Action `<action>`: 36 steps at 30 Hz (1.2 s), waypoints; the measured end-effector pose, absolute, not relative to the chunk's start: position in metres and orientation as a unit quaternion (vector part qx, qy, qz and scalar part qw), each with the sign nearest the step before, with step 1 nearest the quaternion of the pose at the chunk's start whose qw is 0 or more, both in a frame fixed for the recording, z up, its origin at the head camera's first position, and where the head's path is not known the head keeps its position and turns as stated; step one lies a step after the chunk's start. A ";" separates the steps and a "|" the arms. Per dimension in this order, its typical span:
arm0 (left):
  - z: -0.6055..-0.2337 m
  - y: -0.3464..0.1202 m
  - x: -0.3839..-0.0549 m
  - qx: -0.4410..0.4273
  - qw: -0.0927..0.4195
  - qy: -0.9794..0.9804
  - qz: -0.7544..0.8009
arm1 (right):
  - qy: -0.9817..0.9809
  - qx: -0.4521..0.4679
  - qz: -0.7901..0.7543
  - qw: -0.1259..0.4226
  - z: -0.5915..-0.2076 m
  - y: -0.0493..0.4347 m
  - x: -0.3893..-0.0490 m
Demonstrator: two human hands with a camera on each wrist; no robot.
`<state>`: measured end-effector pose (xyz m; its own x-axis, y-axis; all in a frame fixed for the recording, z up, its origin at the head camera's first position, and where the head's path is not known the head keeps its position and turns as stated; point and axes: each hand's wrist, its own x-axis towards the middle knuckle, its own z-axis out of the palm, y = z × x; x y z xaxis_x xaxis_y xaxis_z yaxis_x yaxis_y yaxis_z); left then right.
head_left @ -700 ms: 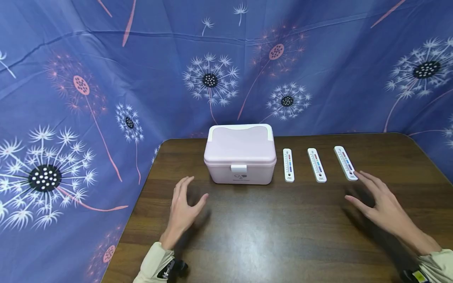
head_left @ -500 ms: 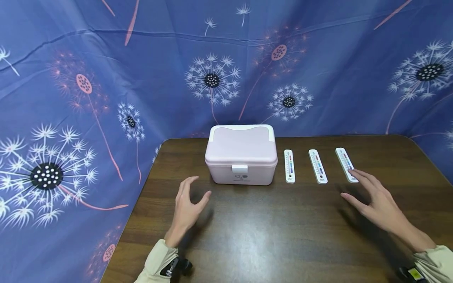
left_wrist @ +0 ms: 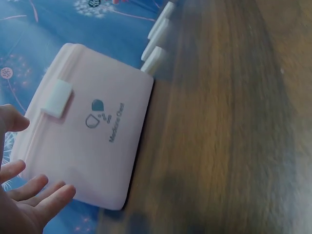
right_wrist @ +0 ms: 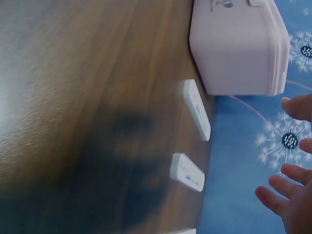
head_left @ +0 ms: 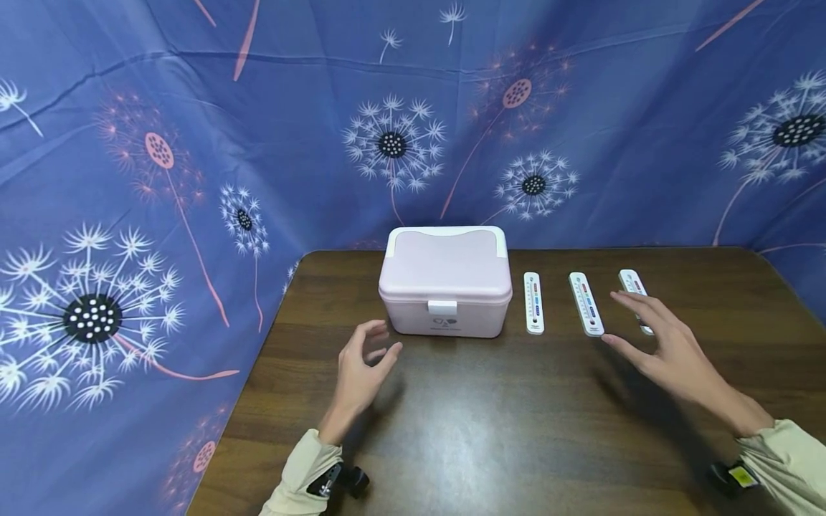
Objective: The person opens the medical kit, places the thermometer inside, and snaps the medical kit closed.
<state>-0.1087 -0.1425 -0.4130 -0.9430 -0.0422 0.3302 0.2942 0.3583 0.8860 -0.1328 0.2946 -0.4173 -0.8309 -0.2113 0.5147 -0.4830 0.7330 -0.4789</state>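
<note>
I judge this a reach, the left hand point(head_left: 360, 376) loose-fingered and empty by the smooth, boxy pink medicine chest point(head_left: 445, 281), the right hand point(head_left: 671, 355), fingers parted, near three slim white thermometers point(head_left: 586, 304) right of the chest, so gripping calls for curled fingers.

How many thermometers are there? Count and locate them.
3: the first thermometer lies just right of the pink box, the second thermometer farther right, the third thermometer rightmost, partly hidden by the right hand. The closed box could hide more.
</note>
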 end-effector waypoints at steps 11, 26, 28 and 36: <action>-0.408 -0.128 -0.113 -0.070 0.125 -0.779 -0.611 | -0.905 0.218 0.306 0.200 -0.400 0.274 -0.148; -0.414 -0.110 -0.123 -0.062 0.114 -0.729 -0.672 | -0.891 0.268 0.305 0.205 -0.389 0.247 -0.182; -0.416 -0.108 -0.124 -0.060 0.112 -0.715 -0.687 | -0.890 0.269 0.307 0.202 -0.388 0.243 -0.185; -0.418 -0.102 -0.127 -0.036 0.103 -0.695 -0.711 | -0.885 0.280 0.324 0.182 -0.385 0.225 -0.191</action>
<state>-0.1270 -0.1019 -0.4178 -0.9760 -0.0971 0.1949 0.1971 -0.0137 0.9803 -0.1912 0.2247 -0.3850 -0.7772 -0.3776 0.5034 -0.6133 0.6339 -0.4712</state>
